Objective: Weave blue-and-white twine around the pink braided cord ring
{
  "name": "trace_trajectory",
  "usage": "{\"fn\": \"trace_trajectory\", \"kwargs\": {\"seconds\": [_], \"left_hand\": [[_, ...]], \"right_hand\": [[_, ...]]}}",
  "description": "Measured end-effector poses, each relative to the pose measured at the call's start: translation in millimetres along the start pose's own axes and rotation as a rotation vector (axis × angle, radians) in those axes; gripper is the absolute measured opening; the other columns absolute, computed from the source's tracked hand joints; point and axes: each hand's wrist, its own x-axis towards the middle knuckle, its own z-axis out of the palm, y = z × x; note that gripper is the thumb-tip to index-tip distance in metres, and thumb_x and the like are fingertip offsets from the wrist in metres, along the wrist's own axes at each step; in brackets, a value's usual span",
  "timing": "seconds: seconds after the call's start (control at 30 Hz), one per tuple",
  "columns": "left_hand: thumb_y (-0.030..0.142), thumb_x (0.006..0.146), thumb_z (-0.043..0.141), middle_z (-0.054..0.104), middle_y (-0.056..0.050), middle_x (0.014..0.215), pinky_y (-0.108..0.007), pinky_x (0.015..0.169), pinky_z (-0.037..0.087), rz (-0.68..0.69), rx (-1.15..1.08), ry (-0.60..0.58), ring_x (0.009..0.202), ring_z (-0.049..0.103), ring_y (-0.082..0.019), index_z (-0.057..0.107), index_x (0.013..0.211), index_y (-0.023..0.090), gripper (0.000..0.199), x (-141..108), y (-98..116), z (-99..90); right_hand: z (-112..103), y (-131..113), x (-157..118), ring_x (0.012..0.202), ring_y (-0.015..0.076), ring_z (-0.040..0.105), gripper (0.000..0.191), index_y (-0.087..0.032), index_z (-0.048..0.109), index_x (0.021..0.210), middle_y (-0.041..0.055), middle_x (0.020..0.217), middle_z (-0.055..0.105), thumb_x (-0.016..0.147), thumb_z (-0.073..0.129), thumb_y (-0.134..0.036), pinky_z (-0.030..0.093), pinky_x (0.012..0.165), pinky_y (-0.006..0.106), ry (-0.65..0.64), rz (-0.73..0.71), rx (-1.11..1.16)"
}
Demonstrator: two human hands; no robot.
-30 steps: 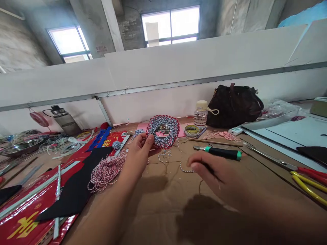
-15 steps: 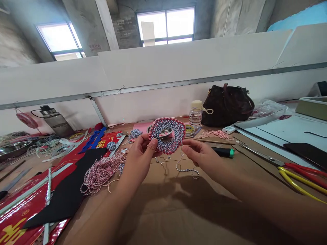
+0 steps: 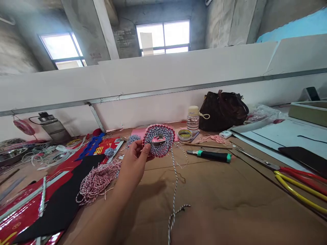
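My left hand (image 3: 135, 160) pinches the left rim of a woven cord ring (image 3: 158, 149), thumb in front and fingers behind. Blue-and-white twisted cord makes up the ring's body, and a pinkish-red scalloped edge runs round it. Through the round opening show a shiny metal surface and something pink. From the ring's lower right a dark-and-white cord tail (image 3: 174, 180) hangs down past the bottom of the picture. A thinner pale cord loops behind it. My right hand is out of sight; only a brownish blur shows at the bottom right.
A utility knife (image 3: 212, 155), a wooden stick (image 3: 204, 145) and large scissors (image 3: 273, 166) lie to the right. A dark handbag (image 3: 222, 112) and a lidded jar (image 3: 193, 119) stand behind. At left are a pink-and-white cord bundle (image 3: 98, 182) and black sheet (image 3: 61, 197).
My right hand has let go of the ring's right side and left the view. My left hand still holds the ring, which sits slightly further left. The cord tail now hangs long and straighter.
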Motion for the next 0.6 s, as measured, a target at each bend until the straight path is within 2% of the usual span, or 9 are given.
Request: {"fn": "trace_trajectory", "kwargs": {"seconds": [0.1, 0.13, 0.17, 0.23, 0.3, 0.37, 0.5, 0.57, 0.6], "left_hand": [[0.055, 0.082, 0.064, 0.070, -0.008, 0.100, -0.042, 0.077, 0.059, 0.092, 0.224, 0.012, 0.086, 0.071, -0.023, 0.055, 0.106, 0.018, 0.045, -5.1, 4.6, 0.4], [0.055, 0.084, 0.062, 0.070, -0.009, 0.101, -0.042, 0.077, 0.058, 0.118, 0.307, 0.014, 0.087, 0.071, -0.024, 0.055, 0.107, 0.018, 0.044, -7.5, 6.9, 0.9], [0.054, 0.085, 0.060, 0.070, -0.010, 0.103, -0.042, 0.078, 0.057, 0.139, 0.371, 0.018, 0.089, 0.071, -0.025, 0.055, 0.109, 0.019, 0.043, -10.3, 9.2, 1.7], [0.053, 0.087, 0.058, 0.071, -0.010, 0.105, -0.041, 0.078, 0.056, 0.168, 0.433, 0.033, 0.091, 0.071, -0.026, 0.056, 0.111, 0.020, 0.041, -16.2, 13.8, 4.4], [0.051, 0.087, 0.058, 0.072, -0.009, 0.105, -0.039, 0.076, 0.055, 0.190, 0.444, 0.052, 0.092, 0.071, -0.025, 0.057, 0.110, 0.021, 0.038, -22.0, 17.3, 8.0], [0.049, 0.087, 0.059, 0.073, -0.008, 0.103, -0.037, 0.076, 0.055, 0.203, 0.456, 0.055, 0.090, 0.071, -0.025, 0.058, 0.110, 0.022, 0.036, -26.6, 19.4, 11.6], [0.045, 0.087, 0.062, 0.073, -0.007, 0.101, -0.036, 0.078, 0.053, 0.234, 0.459, 0.032, 0.091, 0.071, -0.024, 0.059, 0.109, 0.023, 0.031, -28.6, 19.4, 13.8], [0.045, 0.087, 0.063, 0.073, -0.007, 0.101, -0.036, 0.077, 0.053, 0.215, 0.436, 0.012, 0.090, 0.072, -0.025, 0.060, 0.107, 0.023, 0.031, -25.4, 17.5, 11.8], [0.046, 0.086, 0.063, 0.073, -0.007, 0.100, -0.036, 0.076, 0.054, 0.192, 0.416, 0.008, 0.089, 0.072, -0.025, 0.060, 0.106, 0.022, 0.032, -23.0, 16.3, 10.4]], "right_hand": [[-17.2, 25.2, 8.8, 0.070, 0.0137, 0.058, 0.031, -0.019, 0.063, 0.092, 0.0023, 0.081, 0.063, 0.103, 0.038, -0.034, 0.048, 0.062, 0.025, 0.293, 0.231, 0.033], [-23.3, 36.3, 12.4, 0.066, 0.0133, 0.054, 0.031, -0.019, 0.061, 0.085, 0.0005, 0.073, 0.059, 0.101, 0.043, -0.037, 0.044, 0.058, 0.025, 0.495, 0.371, 0.087], [-28.6, 47.5, 15.8, 0.065, 0.0131, 0.051, 0.026, -0.019, 0.059, 0.084, -0.0006, 0.072, 0.057, 0.096, 0.051, -0.040, 0.042, 0.057, 0.025, 0.655, 0.462, 0.173], [-36.0, 67.5, 21.2, 0.063, 0.0130, 0.047, 0.027, -0.020, 0.059, 0.090, -0.0022, 0.069, 0.052, 0.089, 0.059, -0.047, 0.039, 0.056, 0.025, 0.830, 0.560, 0.346], [-38.4, 80.1, 24.1, 0.061, 0.0130, 0.044, 0.034, -0.019, 0.061, 0.093, -0.0028, 0.067, 0.049, 0.085, 0.060, -0.053, 0.036, 0.056, 0.025, 0.821, 0.603, 0.450], [-37.2, 82.9, 25.0, 0.063, 0.0132, 0.043, 0.035, -0.019, 0.062, 0.087, -0.0020, 0.068, 0.049, 0.085, 0.059, -0.054, 0.036, 0.058, 0.026, 0.757, 0.623, 0.445], [-30.2, 61.4, 23.8, 0.068, 0.0141, 0.047, 0.030, -0.019, 0.060, 0.076, -0.0006, 0.071, 0.053, 0.092, 0.053, -0.043, 0.036, 0.061, 0.026, 0.699, 0.604, 0.298], [-24.2, 41.2, 21.7, 0.065, 0.0130, 0.047, 0.027, -0.019, 0.058, 0.073, -0.0017, 0.069, 0.054, 0.094, 0.051, -0.035, 0.035, 0.058, 0.025, 0.560, 0.563, 0.222], [-20.4, 30.2, 20.0, 0.062, 0.0122, 0.047, 0.026, -0.019, 0.058, 0.070, -0.0023, 0.066, 0.054, 0.093, 0.052, -0.031, 0.035, 0.057, 0.024, 0.423, 0.502, 0.196]]}}
